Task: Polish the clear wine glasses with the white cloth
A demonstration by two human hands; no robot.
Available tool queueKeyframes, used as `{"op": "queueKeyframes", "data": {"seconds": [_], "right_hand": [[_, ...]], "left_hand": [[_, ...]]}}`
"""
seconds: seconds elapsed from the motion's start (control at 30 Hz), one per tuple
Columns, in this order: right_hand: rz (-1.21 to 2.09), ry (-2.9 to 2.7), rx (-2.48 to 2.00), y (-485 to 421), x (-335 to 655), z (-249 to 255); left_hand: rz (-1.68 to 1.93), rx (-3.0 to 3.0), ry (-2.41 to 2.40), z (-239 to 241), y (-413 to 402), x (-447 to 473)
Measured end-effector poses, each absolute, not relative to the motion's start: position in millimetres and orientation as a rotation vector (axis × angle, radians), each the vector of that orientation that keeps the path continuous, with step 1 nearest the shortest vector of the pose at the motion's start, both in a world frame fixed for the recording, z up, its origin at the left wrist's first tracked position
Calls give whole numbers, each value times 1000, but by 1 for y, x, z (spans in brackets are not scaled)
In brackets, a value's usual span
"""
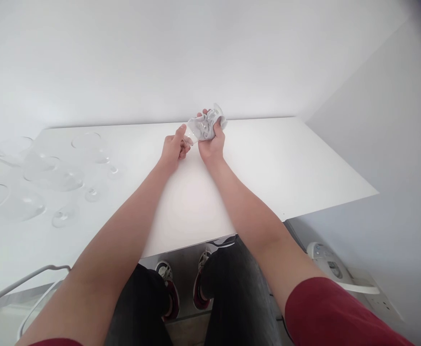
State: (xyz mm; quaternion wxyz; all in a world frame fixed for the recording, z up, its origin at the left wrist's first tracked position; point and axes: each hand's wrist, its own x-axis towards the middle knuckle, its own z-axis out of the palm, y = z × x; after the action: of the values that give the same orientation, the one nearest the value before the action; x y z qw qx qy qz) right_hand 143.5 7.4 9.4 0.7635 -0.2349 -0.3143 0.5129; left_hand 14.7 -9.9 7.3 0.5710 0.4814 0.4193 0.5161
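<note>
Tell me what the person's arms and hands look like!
The left hand and right hand are bare: no gloves, and I can see no watch or bracelet. The right sleeve is short, dark red and plain where it shows. Only a little edge of the left sleeve peeks in at the bottom, and it's dark red too.
</note>
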Motion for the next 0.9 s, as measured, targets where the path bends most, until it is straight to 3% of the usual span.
{"op": "queueKeyframes", "data": {"seconds": [0.63,0.9], "right_hand": [[752,-1359,-812,3,124,-4],[903,-1323,-718,0,118,-4]], "left_hand": [[1414,852,801,5,-8,15],[1603,663,659,7,-4,2]]}}
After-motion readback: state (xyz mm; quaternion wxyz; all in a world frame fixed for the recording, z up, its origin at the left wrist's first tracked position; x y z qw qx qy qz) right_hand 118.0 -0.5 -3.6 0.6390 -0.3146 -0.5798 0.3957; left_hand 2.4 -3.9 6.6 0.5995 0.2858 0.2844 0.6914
